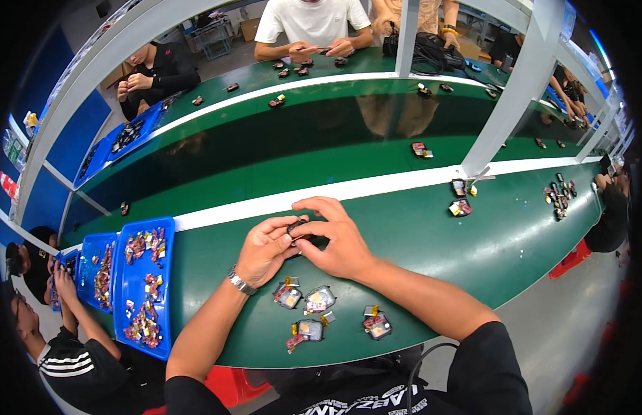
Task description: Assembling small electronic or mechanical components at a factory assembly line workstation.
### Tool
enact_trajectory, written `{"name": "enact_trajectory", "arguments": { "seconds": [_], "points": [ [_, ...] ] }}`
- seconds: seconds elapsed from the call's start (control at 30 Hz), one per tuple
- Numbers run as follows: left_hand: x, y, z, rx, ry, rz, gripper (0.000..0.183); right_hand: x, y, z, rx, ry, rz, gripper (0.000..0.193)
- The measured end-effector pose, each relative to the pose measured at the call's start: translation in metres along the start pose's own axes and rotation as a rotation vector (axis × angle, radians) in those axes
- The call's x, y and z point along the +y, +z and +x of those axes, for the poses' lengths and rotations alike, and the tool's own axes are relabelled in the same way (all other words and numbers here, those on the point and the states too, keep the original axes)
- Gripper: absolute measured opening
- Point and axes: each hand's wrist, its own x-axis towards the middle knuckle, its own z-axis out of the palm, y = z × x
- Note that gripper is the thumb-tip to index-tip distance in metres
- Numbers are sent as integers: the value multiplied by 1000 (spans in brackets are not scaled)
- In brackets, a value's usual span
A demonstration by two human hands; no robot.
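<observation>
Between my hands, over the green table, is a small black casing. My left hand grips it between thumb and fingers, a metal-banded watch on that wrist. My right hand is curled over its other side, with thumb and fingers bent against it. The fingers cover most of the casing, so its inside is hidden. Just below my hands lie several opened casings with red circuit boards and yellow-taped silver parts, such as one casing and, farther right, another.
To the left a blue tray holds many small red circuit boards, with another blue tray beside it. A white ledge and a sunken green belt run beyond my hands. A grey post rises at right. Other people sit around.
</observation>
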Motion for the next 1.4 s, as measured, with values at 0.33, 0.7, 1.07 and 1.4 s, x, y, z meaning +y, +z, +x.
{"name": "enact_trajectory", "arguments": {
  "seconds": [0.33, 0.7, 1.07, 1.4],
  "points": [
    [0, 4, -2, 100, 28, 23, 34, 9, 4, 1, -81, 78, 27, 15],
    [6, 12, 1, 134, -28, 115, 39, 7, 8, 5, 103, -39, -117, 14],
    [5, 18, -2, 211, -35, 239, 32, -1, 6, 4, 64, -117, -215, 17],
    [4, 21, -1, 184, -40, 221, 31, 3, 9, -1, 18, -164, -389, 18]
  ]
}}
